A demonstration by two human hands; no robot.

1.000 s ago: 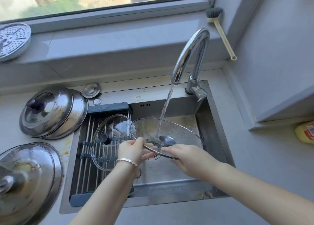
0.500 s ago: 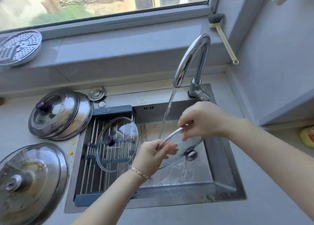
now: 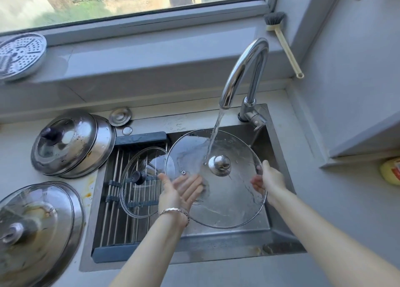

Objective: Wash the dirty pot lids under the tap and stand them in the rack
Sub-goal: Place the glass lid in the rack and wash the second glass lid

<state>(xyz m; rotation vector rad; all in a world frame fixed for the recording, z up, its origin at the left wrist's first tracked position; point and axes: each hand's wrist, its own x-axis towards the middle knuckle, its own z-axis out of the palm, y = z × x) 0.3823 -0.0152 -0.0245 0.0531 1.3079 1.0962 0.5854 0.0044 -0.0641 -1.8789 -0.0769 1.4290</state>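
Starting at the left, two stacks of soiled lids are noted on the counter, domed and nested one over another; the upper lid of each could be set sliding if knocked by an elbow. On the rack a small glass lid is found lying nearly flat on the rods rather than stood on edge. It is overlapped in this view by the left rim of the large glass lid; contact cannot be confirmed, but glass striking glass is judged the chief hazard if the large lid is swung leftward. That lid is held tilted over the sink, knob uppermost, under the stream from the tap. The left hand is spread palm up, fingers straight, and the lid's left edge is only propped from beneath; nothing is clasped. The right rim is pinched by the right hand, thumb on top, fingers seen through the glass below. The wet lid is thus secured by one pinch alone, and a slip onto the steel sink floor is considered possible.

Containers: the rack, set across the left part of the sink, is occupied by the small glass lid only. In the open right part of the sink running water is received; no other item is seen there.
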